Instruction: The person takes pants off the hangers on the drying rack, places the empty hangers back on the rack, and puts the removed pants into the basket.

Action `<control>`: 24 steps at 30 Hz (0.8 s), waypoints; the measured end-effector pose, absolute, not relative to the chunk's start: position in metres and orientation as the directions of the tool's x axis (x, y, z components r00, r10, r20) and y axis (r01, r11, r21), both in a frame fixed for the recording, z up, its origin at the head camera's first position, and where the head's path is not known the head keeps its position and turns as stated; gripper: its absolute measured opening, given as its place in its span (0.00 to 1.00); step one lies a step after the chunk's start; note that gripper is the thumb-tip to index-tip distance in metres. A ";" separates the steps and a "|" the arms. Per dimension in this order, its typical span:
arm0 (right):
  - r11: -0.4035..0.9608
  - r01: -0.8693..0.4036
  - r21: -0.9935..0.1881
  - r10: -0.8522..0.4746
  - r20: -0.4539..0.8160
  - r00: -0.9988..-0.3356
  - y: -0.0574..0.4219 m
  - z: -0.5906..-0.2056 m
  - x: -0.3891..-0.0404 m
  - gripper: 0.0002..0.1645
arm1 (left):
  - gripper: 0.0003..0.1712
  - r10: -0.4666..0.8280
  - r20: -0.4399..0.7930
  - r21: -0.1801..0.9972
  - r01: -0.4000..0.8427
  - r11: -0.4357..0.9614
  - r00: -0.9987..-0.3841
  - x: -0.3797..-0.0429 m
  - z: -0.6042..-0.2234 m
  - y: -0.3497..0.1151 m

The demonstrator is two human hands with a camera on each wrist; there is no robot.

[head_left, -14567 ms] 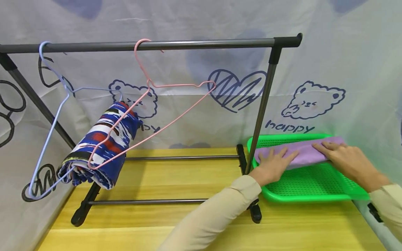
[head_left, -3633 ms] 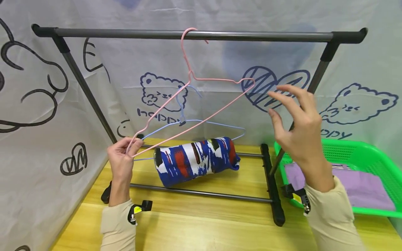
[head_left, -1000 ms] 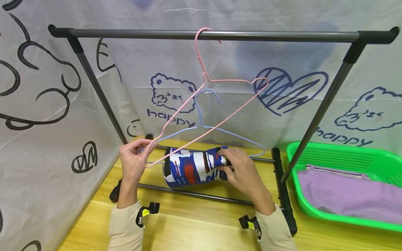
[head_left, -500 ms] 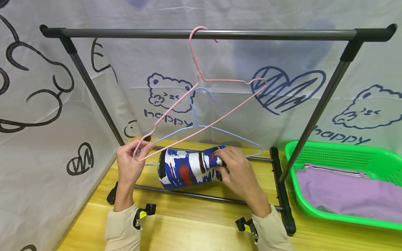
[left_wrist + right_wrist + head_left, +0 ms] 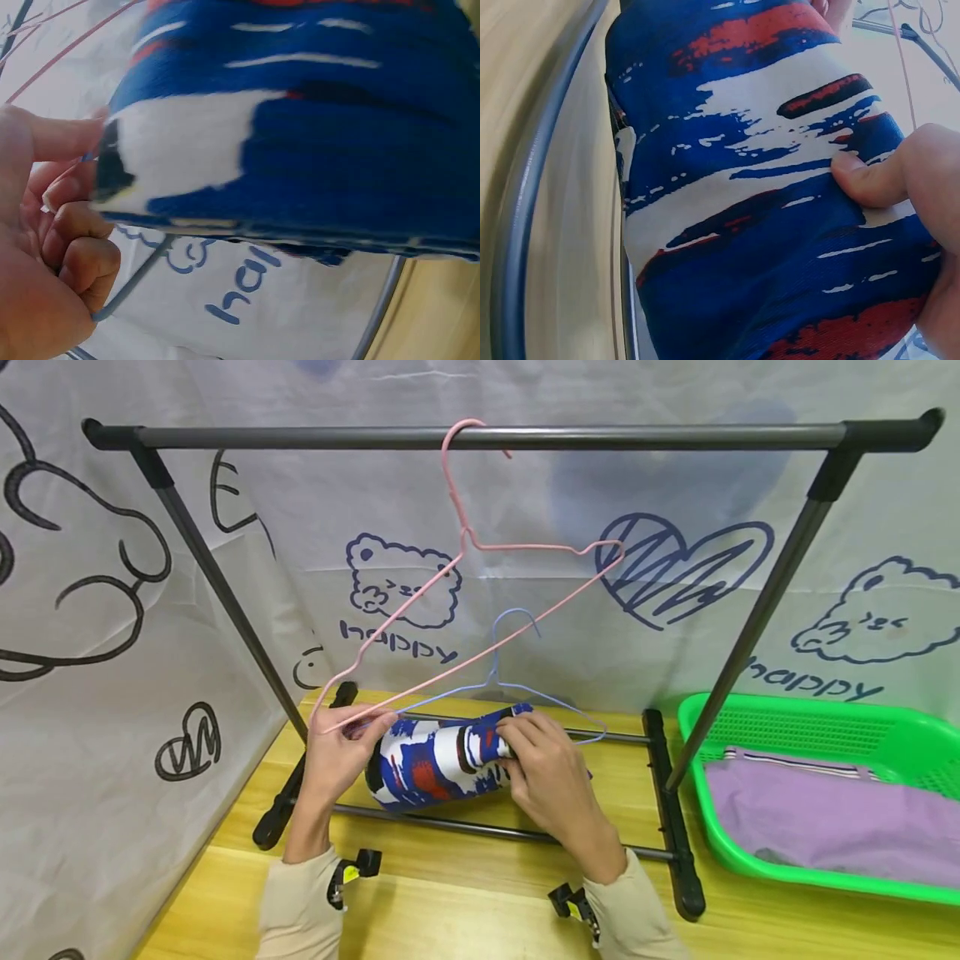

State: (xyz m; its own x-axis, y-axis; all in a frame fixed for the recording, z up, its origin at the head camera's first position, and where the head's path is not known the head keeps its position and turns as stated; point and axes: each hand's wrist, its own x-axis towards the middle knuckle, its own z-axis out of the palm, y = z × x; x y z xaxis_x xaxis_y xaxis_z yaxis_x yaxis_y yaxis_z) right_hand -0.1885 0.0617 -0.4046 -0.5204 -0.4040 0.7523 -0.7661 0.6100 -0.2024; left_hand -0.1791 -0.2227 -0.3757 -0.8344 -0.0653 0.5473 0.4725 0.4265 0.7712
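My left hand (image 5: 337,760) grips the left end of a light blue wire hanger (image 5: 493,675), whose hook stands free below the rail. In the left wrist view the fingers (image 5: 90,259) curl round its wire. Over the hanger's lower bar hangs a folded cloth (image 5: 423,768) with a blue, white, red and black pattern. With thumb and fingers my right hand (image 5: 551,777) pinches the cloth's right part, bunching it there; the thumb (image 5: 870,180) lies on the fabric in the right wrist view. A pink hanger (image 5: 525,547) hangs on the rail, its left end overlapping my left hand.
The black metal rack's rail (image 5: 645,437) spans the view, and its lower bar (image 5: 480,832) runs beneath the cloth. At right a green basket (image 5: 825,714) holds a folded purple cloth (image 5: 832,814). A printed sheet (image 5: 555,610) hangs behind the wooden table (image 5: 450,902).
The blue hanger has come off the rail with the patterned cloth and is now held below it. Lately its hook has dropped lower. My right hand left the purple cloth and took the patterned one.
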 end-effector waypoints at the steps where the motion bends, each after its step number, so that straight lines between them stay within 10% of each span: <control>1: 0.610 -0.767 -0.201 -0.400 0.757 -0.516 0.061 -0.405 -0.188 0.17 | 0.04 -0.067 0.556 0.765 0.479 0.431 -0.828 -0.180 -0.377 -0.221; 24: 0.624 -0.754 -0.208 -0.292 0.833 -0.471 0.086 -0.364 -0.165 0.21 | 0.04 -0.265 0.569 0.796 0.441 0.415 -0.778 -0.187 -0.382 -0.227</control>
State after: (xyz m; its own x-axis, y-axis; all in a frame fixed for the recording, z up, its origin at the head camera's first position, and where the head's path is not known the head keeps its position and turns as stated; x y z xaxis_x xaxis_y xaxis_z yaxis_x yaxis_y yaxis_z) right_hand -0.1645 0.0860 -0.3641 -0.4709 -0.2918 0.8325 -0.7536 0.6237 -0.2076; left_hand -0.1868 -0.2271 -0.3820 -0.7782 -0.2652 0.5692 0.4407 0.4151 0.7959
